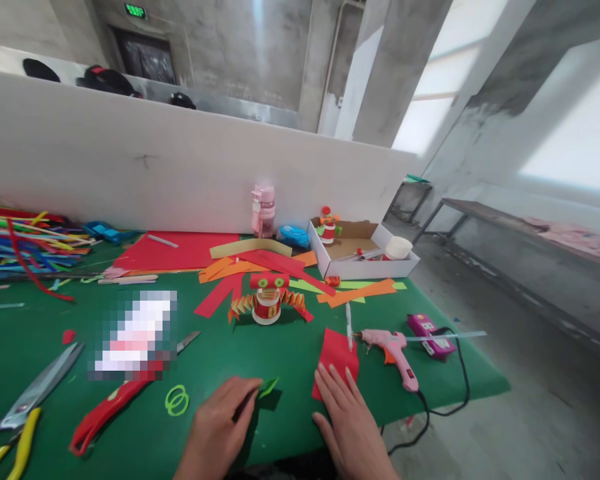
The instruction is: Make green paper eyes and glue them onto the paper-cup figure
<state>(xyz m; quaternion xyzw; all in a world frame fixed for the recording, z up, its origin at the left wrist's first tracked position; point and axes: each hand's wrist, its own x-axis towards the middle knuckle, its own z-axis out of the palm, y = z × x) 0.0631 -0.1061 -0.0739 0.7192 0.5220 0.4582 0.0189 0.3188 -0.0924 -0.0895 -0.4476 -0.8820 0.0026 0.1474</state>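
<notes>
Near the table's front edge, my left hand (221,421) pinches a small folded piece of green paper (269,386) between thumb and fingertips. My right hand (344,412) lies flat with fingers stretched over the lower part of a red paper sheet (336,343). A white pen (349,325) touches the top right of that sheet. Just right of it rests a pink glue gun (390,347), its nozzle pointing left. Beyond my hands stands a paper figure (267,300) with a red and white cup body, round green eyes and pleated orange arms. Green paper rings (177,401) lie left of my left hand.
A red-handled knife (123,397) and yellow-handled scissors (30,407) lie at left, near a blurred-out patch (137,330). Paper strips (260,263), a pink bottle (265,212) and a white box (365,268) are at the back. The glue gun's black cord (463,380) hangs off the right edge.
</notes>
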